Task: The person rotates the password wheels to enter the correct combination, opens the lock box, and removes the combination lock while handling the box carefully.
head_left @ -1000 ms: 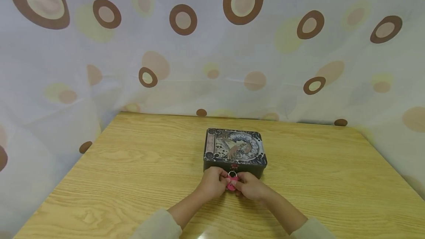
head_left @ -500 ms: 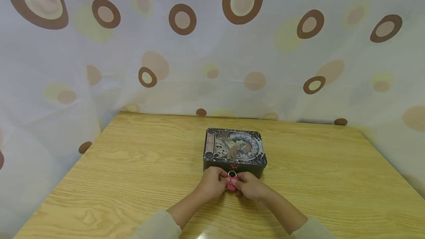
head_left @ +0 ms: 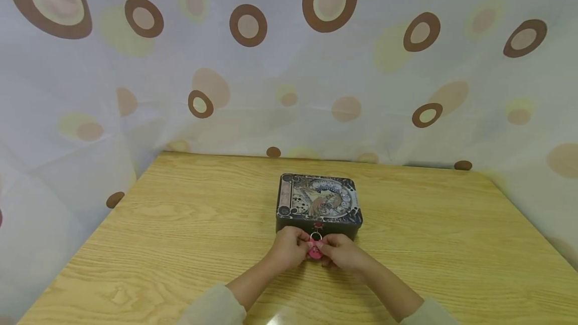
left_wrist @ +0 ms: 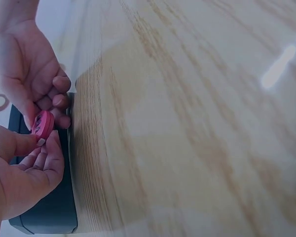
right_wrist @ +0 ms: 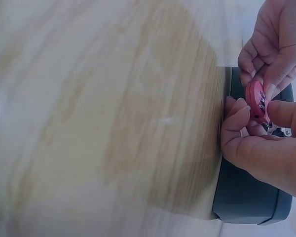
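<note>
A pink combination padlock with a silver shackle hangs at the front clasp of a dark box with a picture on its lid. My left hand pinches the lock's left side between thumb and fingers. From the other side my right hand grips it, the thumb on its front face. Small dark number dials show on the padlock in the right wrist view, close to the right thumb. In the left wrist view, fingers of both hands cover part of the padlock.
The box's lid is down, and its dark side stands on a wood-grain table. Behind the table hangs a pale curtain with brown and yellow spots. A bright light reflection lies on the tabletop near the front edge.
My right thumb has shifted slightly on the padlock's face, baring more of its front. Both hands keep their hold, and the box stays in place.
</note>
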